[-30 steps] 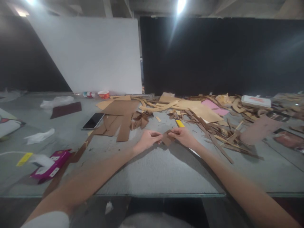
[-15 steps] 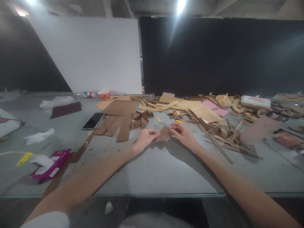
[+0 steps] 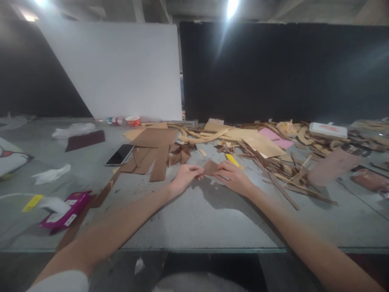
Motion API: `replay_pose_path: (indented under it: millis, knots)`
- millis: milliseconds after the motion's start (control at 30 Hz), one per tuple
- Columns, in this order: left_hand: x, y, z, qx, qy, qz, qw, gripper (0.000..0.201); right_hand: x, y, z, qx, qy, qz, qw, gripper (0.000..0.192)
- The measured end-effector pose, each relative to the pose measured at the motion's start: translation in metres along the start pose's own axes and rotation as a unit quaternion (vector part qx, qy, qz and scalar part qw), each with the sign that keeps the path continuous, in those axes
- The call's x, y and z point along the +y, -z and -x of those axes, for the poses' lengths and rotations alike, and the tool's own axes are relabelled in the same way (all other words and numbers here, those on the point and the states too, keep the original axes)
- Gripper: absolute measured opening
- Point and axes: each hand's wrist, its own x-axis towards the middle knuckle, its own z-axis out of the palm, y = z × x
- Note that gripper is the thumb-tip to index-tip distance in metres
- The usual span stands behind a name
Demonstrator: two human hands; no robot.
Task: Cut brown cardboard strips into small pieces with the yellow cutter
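Observation:
A small brown cardboard piece [image 3: 210,167] is held between both my hands, low over the grey table [image 3: 194,219]. My left hand [image 3: 184,177] pinches its left edge with fingertips. On the piece's right edge my right hand [image 3: 232,177] keeps its grip, knuckles up. Just beyond my right hand lies a yellow utility knife [image 3: 233,160].
Brown cardboard sheets [image 3: 153,150] and a black phone [image 3: 119,154] lie to the left. A heap of cardboard offcuts [image 3: 273,162] with a pink sheet [image 3: 275,137] spreads to the right. A magenta box [image 3: 65,211] and white tissue [image 3: 50,174] sit near the left.
Both hands have turned the cardboard piece from a folded, edge-on hold to a flatter one and shifted it slightly away from me. The yellow knife shows again past my right hand.

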Motion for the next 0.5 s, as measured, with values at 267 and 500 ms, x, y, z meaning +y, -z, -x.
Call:
replay_pose_path:
  millis: [267,500]
  knots:
    - [0.006,-0.004,0.002,-0.03,0.01,-0.048,0.998,0.042,-0.003,-0.011,-0.002,0.045,-0.192,-0.142,0.97,0.027]
    - [0.008,-0.004,0.005,-0.048,0.001,-0.072,0.996,0.047,-0.007,-0.015,-0.003,0.032,-0.338,-0.208,0.917,0.033]
